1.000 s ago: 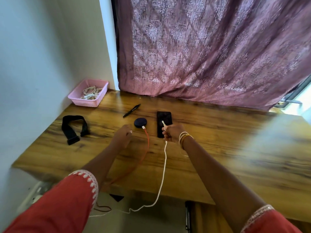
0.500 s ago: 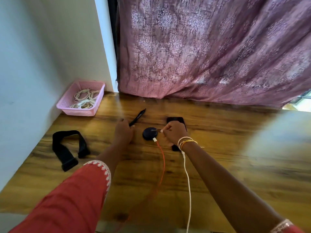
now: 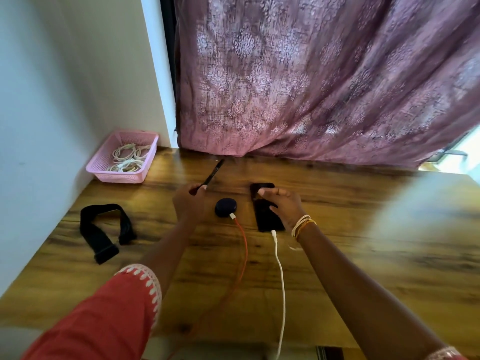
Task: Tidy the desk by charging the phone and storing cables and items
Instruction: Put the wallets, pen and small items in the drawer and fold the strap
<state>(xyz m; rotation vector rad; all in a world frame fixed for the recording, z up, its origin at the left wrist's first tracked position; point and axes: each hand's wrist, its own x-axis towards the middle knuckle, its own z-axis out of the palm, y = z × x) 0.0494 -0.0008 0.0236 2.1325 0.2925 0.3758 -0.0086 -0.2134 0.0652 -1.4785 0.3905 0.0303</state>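
A black phone [image 3: 268, 220] lies flat on the wooden desk [image 3: 350, 268] with a white cable [image 3: 281, 271] plugged into its near end. My right hand [image 3: 281, 206] rests on top of the phone, fingers loosely spread. My left hand [image 3: 188, 201] grips the lower end of a black pen [image 3: 215, 171], which is lifted and points toward the curtain. Between my hands sits a round dark puck [image 3: 225, 207] with an orange cable [image 3: 244, 253] plugged into it. Both cables run off the desk's near edge.
A pink basket [image 3: 117, 178] holding coiled white cables stands in the far left corner against the wall. A black strap [image 3: 89, 235] lies on the left side of the desk. A purple curtain [image 3: 311, 87] hangs along the desk's back edge.
The white cable's plug has gone from my right hand's fingers into the phone, and that hand now lies on the phone. My left hand has picked the pen up off the desk.
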